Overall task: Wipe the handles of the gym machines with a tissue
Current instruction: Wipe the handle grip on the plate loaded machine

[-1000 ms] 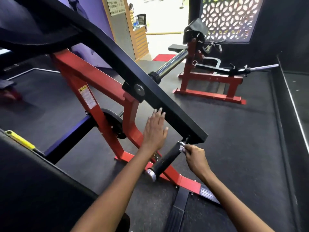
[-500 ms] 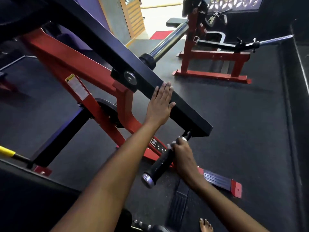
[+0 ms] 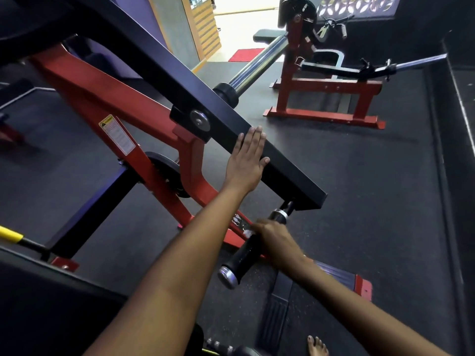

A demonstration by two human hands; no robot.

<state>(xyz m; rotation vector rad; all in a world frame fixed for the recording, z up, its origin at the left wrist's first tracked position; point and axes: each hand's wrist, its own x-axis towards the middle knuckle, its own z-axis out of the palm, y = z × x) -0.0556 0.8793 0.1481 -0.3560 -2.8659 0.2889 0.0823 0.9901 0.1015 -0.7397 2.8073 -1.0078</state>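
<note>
Your landmark is the black arm of the red frame, slanting from upper left down to its square end at centre right. A chrome bar sticks out from the arm's far side, pointing at a second red machine well beyond it on the dark floor. Below the arm's low end, a ribbed footplate lies on the floor, and your bare foot shows at the bottom edge.

Your left hand lies flat on the arm's near face, fingers straight and together, holding nothing. The handle juts from under the arm's low end towards you, ending in a chrome cap. Your right hand curls over the handle's middle, pressing a white tissue against it; only a scrap of tissue shows at your fingertips.
</note>
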